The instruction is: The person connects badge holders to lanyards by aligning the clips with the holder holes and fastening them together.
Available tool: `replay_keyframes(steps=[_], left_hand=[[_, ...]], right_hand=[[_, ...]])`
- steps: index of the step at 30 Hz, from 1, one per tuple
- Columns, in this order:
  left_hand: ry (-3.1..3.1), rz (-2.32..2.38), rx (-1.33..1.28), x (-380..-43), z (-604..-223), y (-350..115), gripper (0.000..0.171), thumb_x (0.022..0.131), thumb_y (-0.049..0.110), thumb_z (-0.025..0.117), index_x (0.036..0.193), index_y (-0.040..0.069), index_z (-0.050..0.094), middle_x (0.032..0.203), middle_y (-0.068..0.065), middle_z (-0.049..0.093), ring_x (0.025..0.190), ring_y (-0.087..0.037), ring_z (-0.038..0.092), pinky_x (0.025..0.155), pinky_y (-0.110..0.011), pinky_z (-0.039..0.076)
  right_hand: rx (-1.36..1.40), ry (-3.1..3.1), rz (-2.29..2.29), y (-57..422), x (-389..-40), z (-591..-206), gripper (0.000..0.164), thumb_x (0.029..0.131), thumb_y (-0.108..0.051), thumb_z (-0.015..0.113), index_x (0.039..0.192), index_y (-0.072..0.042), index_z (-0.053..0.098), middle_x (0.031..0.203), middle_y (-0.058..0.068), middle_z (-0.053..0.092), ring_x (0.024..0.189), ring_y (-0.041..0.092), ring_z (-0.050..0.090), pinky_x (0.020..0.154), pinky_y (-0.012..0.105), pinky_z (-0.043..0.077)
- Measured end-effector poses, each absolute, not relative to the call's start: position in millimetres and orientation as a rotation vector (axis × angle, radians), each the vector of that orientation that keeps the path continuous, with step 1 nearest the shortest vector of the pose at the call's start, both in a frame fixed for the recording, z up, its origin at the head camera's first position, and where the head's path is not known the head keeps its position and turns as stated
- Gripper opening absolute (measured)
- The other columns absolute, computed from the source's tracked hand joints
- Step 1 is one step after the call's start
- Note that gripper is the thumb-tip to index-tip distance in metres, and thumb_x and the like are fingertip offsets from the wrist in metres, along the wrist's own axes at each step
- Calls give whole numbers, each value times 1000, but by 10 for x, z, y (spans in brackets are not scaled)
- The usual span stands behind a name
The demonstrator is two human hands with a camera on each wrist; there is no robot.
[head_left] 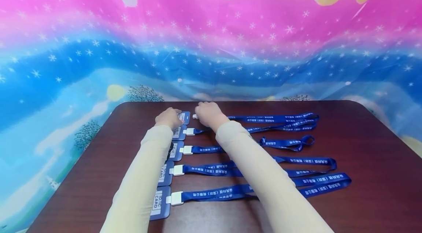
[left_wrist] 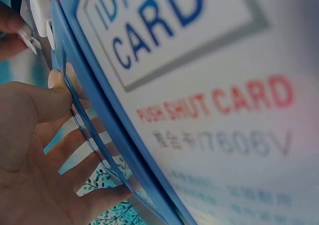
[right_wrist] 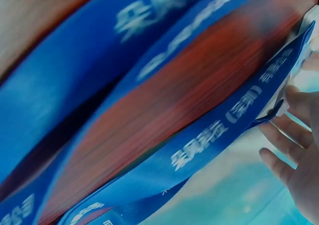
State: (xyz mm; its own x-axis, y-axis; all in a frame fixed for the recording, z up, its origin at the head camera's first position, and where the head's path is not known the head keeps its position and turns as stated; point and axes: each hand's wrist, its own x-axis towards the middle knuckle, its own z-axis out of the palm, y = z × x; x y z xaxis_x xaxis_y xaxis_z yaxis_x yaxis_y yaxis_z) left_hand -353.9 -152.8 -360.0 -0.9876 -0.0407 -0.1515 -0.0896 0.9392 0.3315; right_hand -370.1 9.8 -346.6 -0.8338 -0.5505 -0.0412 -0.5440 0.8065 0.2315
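At the table's far edge my left hand point(head_left: 167, 118) pinches a blue ID card holder point(head_left: 186, 117) between thumb and fingers. The left wrist view shows the thumb on the holder's edge and the other fingers spread behind it. Just to the right, my right hand point(head_left: 211, 114) pinches the white clip point(right_wrist: 282, 107) of a blue lanyard point(head_left: 260, 119) with white lettering. A small space separates this clip from the held card holder. The lanyard's strap runs off to the right along the table, partly hidden behind the right hand.
Several more card holders point(head_left: 161, 202) lie in a column nearer me, each joined by a white clip point(head_left: 177, 198) to a blue lanyard point(head_left: 214, 193) stretched rightward. My forearms cross over some of them. The dark wooden table point(head_left: 369, 137) meets a printed cloth backdrop point(head_left: 211, 60).
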Motion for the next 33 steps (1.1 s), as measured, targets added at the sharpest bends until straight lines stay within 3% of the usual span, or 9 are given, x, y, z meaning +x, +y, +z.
replay_keyframes(steps=[11,18,33], left_hand=[[2961,540,-111,-3529,-3615,-1526,54,94,27,67,144,14,53,144,-15,51,123,-35,54,98,-54,44],[2952,507,-92,-3530,-3606,-1545,55,95,28,65,146,15,51,148,-17,45,127,-38,50,101,-57,40],[2956,520,-21,-3505,-3563,-1567,56,96,30,64,146,11,49,146,-20,45,128,-39,49,102,-56,41]], right_hand=[[913,-2984,-268,-47,-3767,-3561,23,101,-27,59,116,-15,72,113,4,66,106,21,62,97,38,50],[874,-2977,-181,-77,-3847,-3591,19,99,-26,62,109,-13,72,107,4,68,100,20,64,89,36,54],[923,-2960,-120,-109,-3864,-3596,22,99,-23,63,114,-9,70,109,7,68,103,22,64,94,34,52]])
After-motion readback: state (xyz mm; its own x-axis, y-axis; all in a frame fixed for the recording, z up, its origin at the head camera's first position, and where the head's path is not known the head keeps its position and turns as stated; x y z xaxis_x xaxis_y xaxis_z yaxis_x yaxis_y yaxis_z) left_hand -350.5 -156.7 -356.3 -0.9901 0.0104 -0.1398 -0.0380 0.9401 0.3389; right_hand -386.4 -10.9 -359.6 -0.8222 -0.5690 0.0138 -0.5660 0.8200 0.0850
